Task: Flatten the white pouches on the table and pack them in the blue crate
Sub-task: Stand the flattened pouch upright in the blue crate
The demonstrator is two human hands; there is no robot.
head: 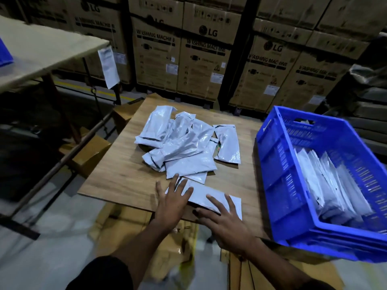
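Left hand point(172, 203) fingers point(175, 181) straight, spread, pressing left end of flat white plastic pouch point(206, 195) at near edge of wooden desk point(117, 174). Right hand point(225, 223) fingers likewise straight, pressing pouch's right end; nothing gripped.

Step in hand, by judgement: flattening this pouch. Next: lift it, slot it upright into blue plastic crate point(278, 178) at right, beside pouches already stacked there point(326, 185).

Behind: loose pile of white pouches point(184, 143), roughly eight, overlaps prevent exact count. One crate in use; packed pouches uncountable.

Stacked cardboard boxes point(201, 59) behind wooden table point(125, 174)
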